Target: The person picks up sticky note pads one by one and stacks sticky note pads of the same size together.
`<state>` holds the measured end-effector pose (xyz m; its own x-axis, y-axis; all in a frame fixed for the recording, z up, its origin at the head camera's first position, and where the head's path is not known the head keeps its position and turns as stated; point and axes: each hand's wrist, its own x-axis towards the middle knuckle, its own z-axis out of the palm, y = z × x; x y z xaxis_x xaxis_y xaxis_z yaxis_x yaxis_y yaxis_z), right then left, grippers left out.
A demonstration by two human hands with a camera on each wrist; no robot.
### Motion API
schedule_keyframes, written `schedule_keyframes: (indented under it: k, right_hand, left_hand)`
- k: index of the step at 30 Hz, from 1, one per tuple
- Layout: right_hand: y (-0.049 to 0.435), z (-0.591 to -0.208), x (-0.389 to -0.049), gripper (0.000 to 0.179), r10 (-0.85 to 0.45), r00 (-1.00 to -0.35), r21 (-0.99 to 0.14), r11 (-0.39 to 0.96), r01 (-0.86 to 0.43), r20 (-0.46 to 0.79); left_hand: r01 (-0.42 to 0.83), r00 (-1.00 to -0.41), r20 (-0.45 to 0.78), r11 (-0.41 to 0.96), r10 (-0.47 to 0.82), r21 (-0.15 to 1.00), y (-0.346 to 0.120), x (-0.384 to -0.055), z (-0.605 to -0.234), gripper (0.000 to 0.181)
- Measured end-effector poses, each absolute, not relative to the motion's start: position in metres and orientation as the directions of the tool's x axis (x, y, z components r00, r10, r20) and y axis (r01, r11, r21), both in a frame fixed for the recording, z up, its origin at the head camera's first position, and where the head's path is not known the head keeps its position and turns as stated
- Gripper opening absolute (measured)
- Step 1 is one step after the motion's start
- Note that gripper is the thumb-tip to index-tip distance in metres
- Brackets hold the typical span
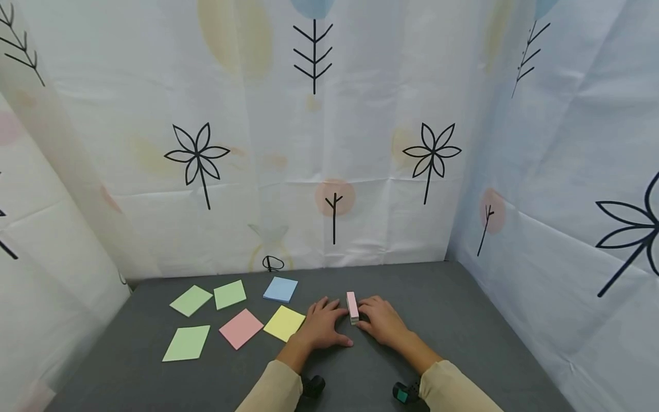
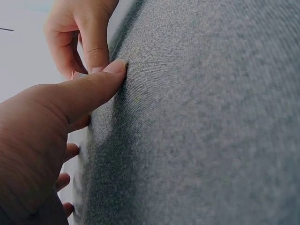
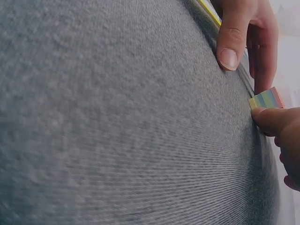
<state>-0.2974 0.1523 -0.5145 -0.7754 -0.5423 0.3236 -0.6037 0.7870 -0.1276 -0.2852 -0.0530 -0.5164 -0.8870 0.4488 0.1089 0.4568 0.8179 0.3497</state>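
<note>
A narrow pad of sticky notes (image 1: 352, 306), pink on top, stands on the grey table between both hands. In the right wrist view, the pad's end (image 3: 265, 99) shows yellow, blue, green and pink layers. My right hand (image 1: 383, 320) is on its right side, thumb at the near end and bent fingers farther along; the left wrist view shows that hand (image 2: 82, 35) bent downward. From the left, the fingertips of my left hand (image 1: 321, 326) reach the pad's side. The left thumb (image 3: 229, 51) points away from it, extended over the table.
Left of the hands lie a yellow square note (image 1: 284, 324), a pink one (image 1: 241, 329), a blue pad (image 1: 280, 289) and several green notes (image 1: 186, 343). The grey tabletop (image 1: 370, 377) meets patterned white cloth walls (image 1: 278, 200) at the back and sides.
</note>
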Motion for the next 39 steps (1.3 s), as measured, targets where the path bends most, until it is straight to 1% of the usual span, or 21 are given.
schedule_keyframes:
  k: [6, 13, 18, 29, 39]
  right_hand:
    - [0.152, -0.514, -0.302, 0.029, -0.541, -0.762, -0.118, 0.783, -0.611, 0.356]
    - [0.147, -0.515, -0.31, 0.026, -0.521, -0.752, -0.107, 0.789, -0.604, 0.403]
    - [0.142, -0.515, -0.316, 0.024, -0.491, -0.762, -0.125, 0.801, -0.586, 0.423]
    - [0.137, -0.519, -0.332, 0.023, -0.431, -0.8, -0.135, 0.841, -0.523, 0.418]
    - [0.133, -0.523, -0.34, 0.02, -0.4, -0.804, -0.102, 0.867, -0.487, 0.441]
  left_hand:
    - [0.442, -0.893, 0.093, 0.82, 0.44, 0.364, -0.052, -0.292, -0.516, 0.076]
    - [0.407, -0.907, 0.061, 0.83, 0.417, 0.381, -0.052, -0.304, -0.515, 0.078]
    - [0.389, -0.915, 0.057, 0.838, 0.398, 0.383, -0.052, -0.309, -0.514, 0.078]
    - [0.385, -0.917, 0.063, 0.835, 0.393, 0.394, -0.051, -0.309, -0.516, 0.077]
    - [0.374, -0.921, 0.061, 0.83, 0.385, 0.414, -0.05, -0.311, -0.517, 0.076]
